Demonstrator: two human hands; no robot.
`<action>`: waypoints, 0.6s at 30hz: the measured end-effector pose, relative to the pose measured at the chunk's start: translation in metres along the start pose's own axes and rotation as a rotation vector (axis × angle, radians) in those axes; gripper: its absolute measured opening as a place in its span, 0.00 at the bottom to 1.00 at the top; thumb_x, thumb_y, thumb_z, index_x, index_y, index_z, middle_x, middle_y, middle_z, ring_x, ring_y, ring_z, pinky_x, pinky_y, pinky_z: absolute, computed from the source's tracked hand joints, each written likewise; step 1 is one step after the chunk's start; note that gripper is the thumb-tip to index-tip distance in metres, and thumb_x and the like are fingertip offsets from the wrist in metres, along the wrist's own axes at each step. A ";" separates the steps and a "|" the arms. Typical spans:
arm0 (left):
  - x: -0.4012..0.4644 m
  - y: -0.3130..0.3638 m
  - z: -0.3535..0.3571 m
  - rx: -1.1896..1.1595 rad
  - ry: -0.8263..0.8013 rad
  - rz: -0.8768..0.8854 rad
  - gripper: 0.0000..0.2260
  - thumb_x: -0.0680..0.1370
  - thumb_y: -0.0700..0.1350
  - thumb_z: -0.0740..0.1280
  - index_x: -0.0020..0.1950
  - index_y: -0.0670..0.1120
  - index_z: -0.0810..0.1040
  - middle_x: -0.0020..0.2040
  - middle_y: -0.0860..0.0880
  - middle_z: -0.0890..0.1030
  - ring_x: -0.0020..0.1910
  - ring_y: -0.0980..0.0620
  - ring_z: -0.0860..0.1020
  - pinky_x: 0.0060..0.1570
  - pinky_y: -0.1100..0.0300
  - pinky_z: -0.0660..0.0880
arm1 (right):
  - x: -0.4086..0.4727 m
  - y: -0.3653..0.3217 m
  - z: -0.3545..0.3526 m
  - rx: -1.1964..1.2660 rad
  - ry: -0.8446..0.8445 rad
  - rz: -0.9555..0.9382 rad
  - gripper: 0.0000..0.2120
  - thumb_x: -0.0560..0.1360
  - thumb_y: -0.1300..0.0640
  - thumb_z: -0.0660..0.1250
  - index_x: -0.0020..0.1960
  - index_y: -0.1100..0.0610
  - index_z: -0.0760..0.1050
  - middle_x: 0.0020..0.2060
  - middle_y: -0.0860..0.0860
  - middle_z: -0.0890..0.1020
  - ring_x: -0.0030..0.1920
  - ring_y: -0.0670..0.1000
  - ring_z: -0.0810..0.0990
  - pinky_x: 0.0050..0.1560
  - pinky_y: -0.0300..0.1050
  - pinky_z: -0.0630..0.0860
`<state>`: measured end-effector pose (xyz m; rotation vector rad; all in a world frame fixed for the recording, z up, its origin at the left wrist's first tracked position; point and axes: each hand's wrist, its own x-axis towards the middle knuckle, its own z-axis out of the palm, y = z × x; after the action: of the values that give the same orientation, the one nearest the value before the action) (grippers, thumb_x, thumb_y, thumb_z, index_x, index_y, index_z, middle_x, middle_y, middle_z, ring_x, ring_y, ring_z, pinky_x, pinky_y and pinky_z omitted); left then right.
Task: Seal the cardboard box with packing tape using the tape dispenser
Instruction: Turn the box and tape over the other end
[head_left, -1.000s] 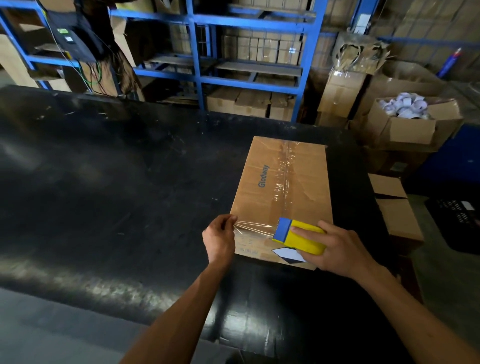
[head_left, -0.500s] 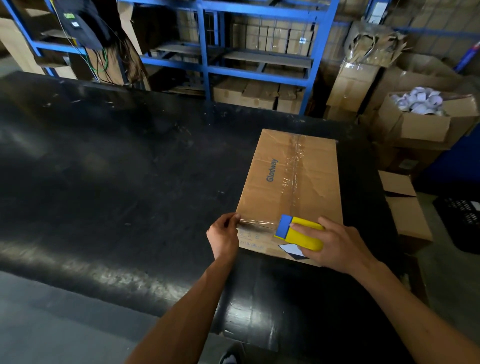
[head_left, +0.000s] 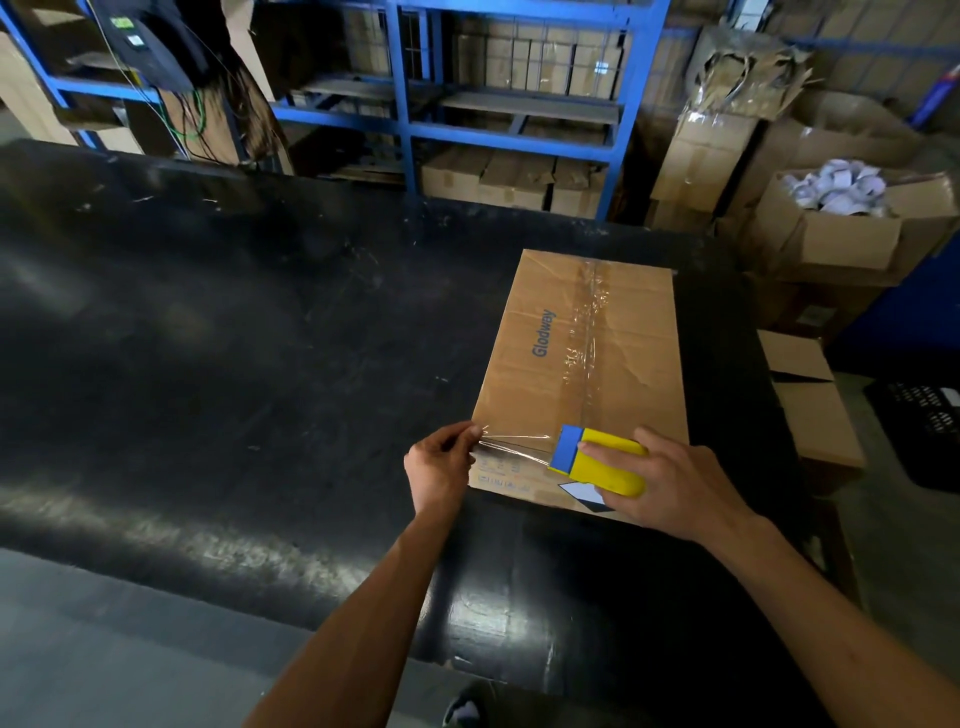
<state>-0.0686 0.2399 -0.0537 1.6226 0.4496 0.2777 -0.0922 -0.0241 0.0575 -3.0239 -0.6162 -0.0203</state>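
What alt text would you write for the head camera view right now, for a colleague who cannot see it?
A person's left hand pinches the free end of clear packing tape stretched from a yellow and blue tape dispenser held by the right hand over the near end of a closed cardboard box. The box lies on a black table, with blue shelving behind.

Yellow-blue dispenser (head_left: 600, 461); brown box (head_left: 582, 364); black table (head_left: 234, 364)

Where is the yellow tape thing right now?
The yellow tape dispenser sits in the right hand, on the near end of the cardboard box, lower right of the head view.
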 end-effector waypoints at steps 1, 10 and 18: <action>0.002 -0.001 -0.001 0.083 0.008 0.045 0.04 0.74 0.50 0.76 0.47 0.52 0.87 0.36 0.52 0.86 0.33 0.55 0.80 0.42 0.50 0.82 | 0.000 0.000 -0.001 0.003 -0.006 0.004 0.27 0.64 0.34 0.63 0.61 0.36 0.78 0.36 0.48 0.72 0.30 0.53 0.77 0.29 0.38 0.63; 0.031 -0.008 -0.031 0.777 -0.139 0.371 0.31 0.75 0.66 0.65 0.76 0.55 0.69 0.34 0.48 0.82 0.36 0.46 0.82 0.38 0.52 0.78 | 0.006 -0.002 -0.002 -0.014 -0.018 0.004 0.27 0.63 0.34 0.63 0.62 0.36 0.77 0.36 0.48 0.72 0.30 0.52 0.77 0.30 0.38 0.63; 0.067 0.004 -0.026 0.955 -0.424 1.430 0.17 0.81 0.46 0.63 0.70 0.50 0.76 0.72 0.47 0.75 0.71 0.42 0.73 0.72 0.43 0.62 | 0.009 -0.003 -0.004 -0.036 -0.033 -0.016 0.29 0.66 0.30 0.57 0.65 0.34 0.73 0.40 0.48 0.73 0.36 0.54 0.79 0.32 0.41 0.66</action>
<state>-0.0197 0.2926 -0.0527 2.6203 -1.1772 0.8175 -0.0850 -0.0183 0.0622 -3.0594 -0.6489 0.0179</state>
